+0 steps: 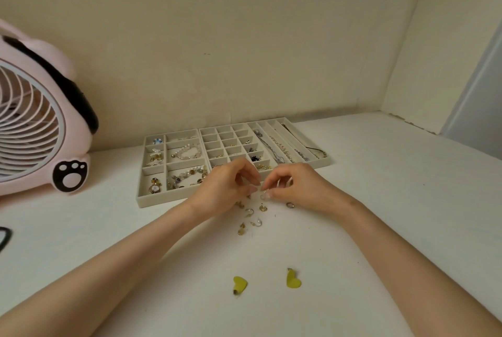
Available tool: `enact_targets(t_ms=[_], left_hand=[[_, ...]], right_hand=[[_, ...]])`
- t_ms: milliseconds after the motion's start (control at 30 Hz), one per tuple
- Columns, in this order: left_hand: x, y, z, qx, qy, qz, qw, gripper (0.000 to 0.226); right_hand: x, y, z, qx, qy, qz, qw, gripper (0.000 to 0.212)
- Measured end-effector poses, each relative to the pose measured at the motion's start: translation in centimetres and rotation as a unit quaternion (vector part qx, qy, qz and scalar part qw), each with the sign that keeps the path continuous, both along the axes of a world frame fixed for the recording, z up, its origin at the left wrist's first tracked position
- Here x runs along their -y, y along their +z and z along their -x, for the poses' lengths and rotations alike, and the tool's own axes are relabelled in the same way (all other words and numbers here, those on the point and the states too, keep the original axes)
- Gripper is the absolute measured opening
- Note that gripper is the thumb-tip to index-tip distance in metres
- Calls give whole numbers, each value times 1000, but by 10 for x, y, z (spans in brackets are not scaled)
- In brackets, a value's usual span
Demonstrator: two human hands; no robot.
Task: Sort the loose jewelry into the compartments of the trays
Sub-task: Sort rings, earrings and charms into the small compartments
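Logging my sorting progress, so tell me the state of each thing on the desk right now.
left hand, pinching the small gold piece
right hand, pinching the same piece
left tray, partly filled
right tray, partly filled
loose earrings, unsorted on desk
heart earrings, unsorted, lying apart
ring, loose on desk
pink fan, running or not: cannot tell

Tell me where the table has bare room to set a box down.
Bare: right of the trays, beyond the right hand; also before the fan, left of the left arm. Crowded: loose jewelry below the hands, two heart earrings nearer.
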State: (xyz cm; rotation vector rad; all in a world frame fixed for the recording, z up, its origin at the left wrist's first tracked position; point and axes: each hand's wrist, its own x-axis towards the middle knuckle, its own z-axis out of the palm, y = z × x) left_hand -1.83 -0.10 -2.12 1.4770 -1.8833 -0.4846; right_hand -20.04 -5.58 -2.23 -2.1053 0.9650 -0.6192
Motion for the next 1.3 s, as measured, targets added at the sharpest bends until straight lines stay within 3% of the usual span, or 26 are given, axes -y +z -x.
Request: enact_targets(t_ms=[100,200,467,667,767,1067,1300], left_hand=[[0,3,1,-140,-15,-60,988,25],[0,4,-1,-184,-40,-95,977,20],[3,4,-5,-163,-18,-67,984,13],[29,22,-36,-107,86,17,990,11],[54,25,-57,-57,151,37,986,11],[99,16,-78,65,233,-15,970,12],[88,13,-83,36,233,9,972,11]], right_hand=[[-1,5,0,33,29,18,999,10],[-3,7,-1,59,45,17,997,12],[-4,5,-6,79,12,20,997,28],[-5,1,-4,-78,25,50,995,17],[-5,-2,-5,-110,32,67,991,15],[-5,-2,-5,-78,25,47,996,11],[-4,3,-6,32,-15,-32,999,7]])
